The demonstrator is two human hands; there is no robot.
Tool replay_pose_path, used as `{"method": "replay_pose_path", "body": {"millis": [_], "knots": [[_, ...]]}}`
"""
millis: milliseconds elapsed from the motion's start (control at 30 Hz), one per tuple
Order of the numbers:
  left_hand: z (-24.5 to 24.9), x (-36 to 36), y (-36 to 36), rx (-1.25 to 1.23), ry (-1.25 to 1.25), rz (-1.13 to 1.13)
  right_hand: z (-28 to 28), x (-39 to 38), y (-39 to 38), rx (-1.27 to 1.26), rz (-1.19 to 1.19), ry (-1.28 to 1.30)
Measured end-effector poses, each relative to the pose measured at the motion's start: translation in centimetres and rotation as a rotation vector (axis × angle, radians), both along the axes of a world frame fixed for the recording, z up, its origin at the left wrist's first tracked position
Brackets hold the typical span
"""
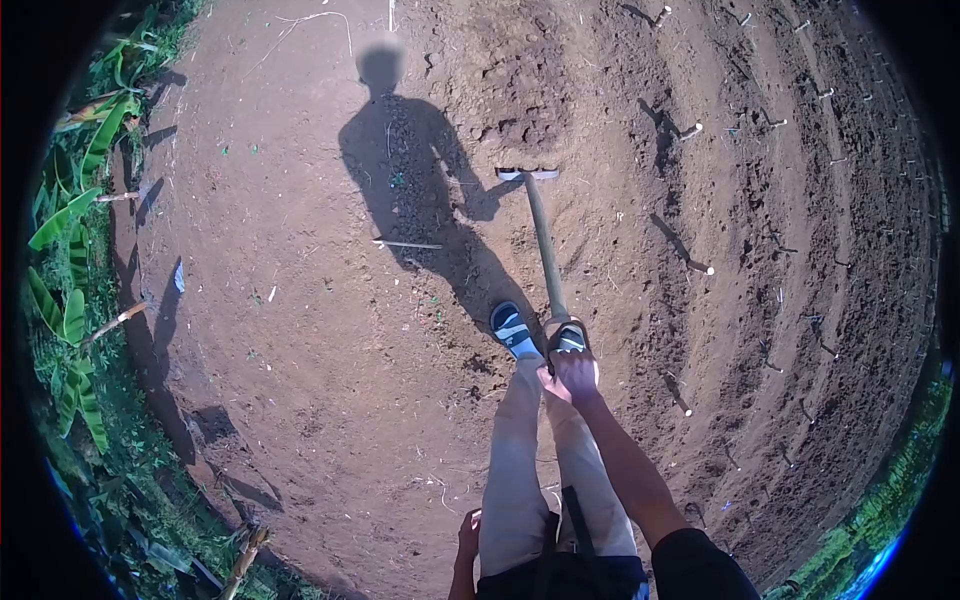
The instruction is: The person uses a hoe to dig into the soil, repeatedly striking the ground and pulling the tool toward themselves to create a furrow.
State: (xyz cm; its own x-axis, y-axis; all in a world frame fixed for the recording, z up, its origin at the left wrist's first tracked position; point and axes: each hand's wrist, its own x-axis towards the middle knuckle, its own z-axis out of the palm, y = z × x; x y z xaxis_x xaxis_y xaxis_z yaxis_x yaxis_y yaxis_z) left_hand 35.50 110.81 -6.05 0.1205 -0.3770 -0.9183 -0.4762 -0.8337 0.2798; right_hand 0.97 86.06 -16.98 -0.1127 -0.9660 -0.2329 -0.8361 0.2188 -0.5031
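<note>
A long-handled tool (545, 240) stands in front of my legs, its dark grip ring at the near end and its flat metal head (527, 174) on the soil. My right hand (572, 377) is closed around the near end of the handle, above my right foot. At the lower left, beside my left thigh, my left hand (469, 533) hangs down, mostly seen from the side; its fingers are too small and partly hidden to read. My left foot wears a dark and white sandal (512, 326).
Planted stakes (697, 268) stand in rows of tilled soil on the right. Leafy plants (75, 225) and cut posts (118, 322) line the left edge. A thin stick (408, 244) lies on the ground across my shadow.
</note>
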Motion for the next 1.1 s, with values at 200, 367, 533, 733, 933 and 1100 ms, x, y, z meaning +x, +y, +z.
{"method": "replay_pose_path", "body": {"millis": [200, 367, 533, 733, 933, 1100], "knots": [[-1.0, 0.3, 2.4, 0.082, -0.043, 0.049, -9.1, -1.9, 7.9, 0.088, 0.175, -0.003], [-1.0, 0.4, 2.9, 0.089, -0.047, 0.092, -20.0, -3.5, 12.2, 0.434, 0.308, 0.127], [-1.0, 0.3, 3.1, 0.096, -0.026, 0.117, -18.3, -4.1, 9.9, 0.811, 0.409, 0.051], [-0.4, 0.2, 2.8, -0.167, 0.098, 0.059, -5.1, -4.6, 2.8, 0.756, 0.414, 0.115], [5.1, 0.0, -5.8, -0.030, 0.164, 0.291, 14.1, -6.1, -14.8, 0.189, -0.039, -0.162], [6.8, 1.0, -13.4, -0.095, 0.146, 0.396, 32.5, -6.4, -23.5, 0.235, 0.049, 0.193]]}}
